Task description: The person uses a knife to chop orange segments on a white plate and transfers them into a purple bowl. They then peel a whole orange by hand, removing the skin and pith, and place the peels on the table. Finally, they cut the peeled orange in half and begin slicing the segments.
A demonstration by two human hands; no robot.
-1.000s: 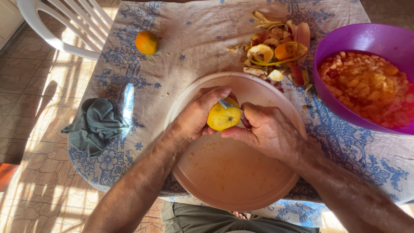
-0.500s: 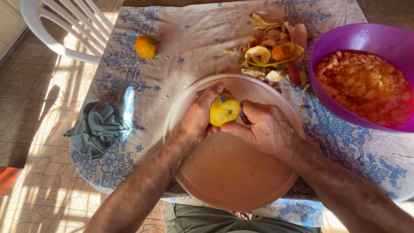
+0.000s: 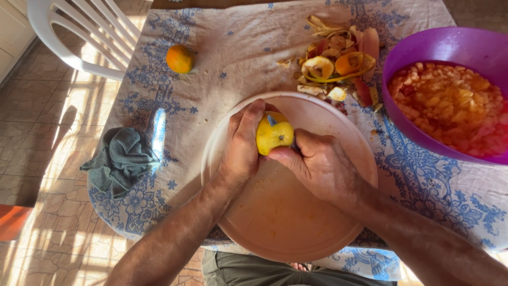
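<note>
Gripped between both hands above a round pinkish basin (image 3: 317,233): a small yellow fruit (image 3: 273,135), pinched on its left side by the left hand (image 3: 242,151), thumb stretched up along the skin, and pressed from the right and below by the right hand (image 3: 320,167), curled shut around the handle of a knife (image 3: 271,121) whose blade tip showed against the top of the fruit. Held close over the far half of the basin, with both forearms crossing its near rim. Just beyond the grip, past the far rim, lay a heap of peels (image 3: 338,66) and scraps, yellow, orange and red, on a white tablecloth (image 3: 238,47) printed with blue flowers. To the right of the grip, near the right forearm, stood a purple bowl (image 3: 450,45) filled with chopped fruit in orange and red. Well to the left and beyond the grip, alone on the tablecloth, sat a whole orange (image 3: 180,58). Left of the left forearm, at the table's edge, lay a crumpled grey-green cloth (image 3: 120,159). Farther off on that side stood a white plastic chair (image 3: 79,32) on a tiled floor.
</note>
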